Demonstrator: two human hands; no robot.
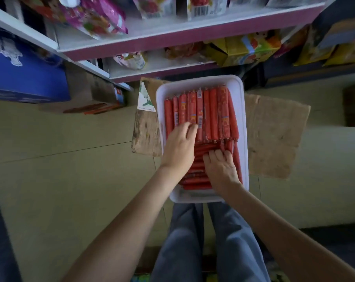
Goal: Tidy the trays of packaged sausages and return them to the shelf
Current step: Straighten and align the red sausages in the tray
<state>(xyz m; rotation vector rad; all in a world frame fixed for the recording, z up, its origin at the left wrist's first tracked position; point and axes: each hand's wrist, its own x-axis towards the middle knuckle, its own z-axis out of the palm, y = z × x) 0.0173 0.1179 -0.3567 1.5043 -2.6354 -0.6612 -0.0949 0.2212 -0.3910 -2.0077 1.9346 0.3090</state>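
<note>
A white tray (242, 110) lies on cardboard on the floor below me, full of red packaged sausages (211, 112). Its far half holds sausages in a lengthwise row; the near half holds a crosswise stack (195, 176). My left hand (178, 147) rests on the near ends of the lengthwise row at the tray's left, its fingertips curled onto them. My right hand (221, 169) lies on the crosswise stack, with its fingers bent down among the sausages. The white and pink shelf (172, 31) stands just beyond the tray.
Flattened cardboard (274, 135) spreads under and to the right of the tray. Snack packets (103, 19) fill the shelf levels. A blue box (23, 76) stands at the left and yellow bags (325, 51) at the right. My knees (209, 241) sit just behind the tray.
</note>
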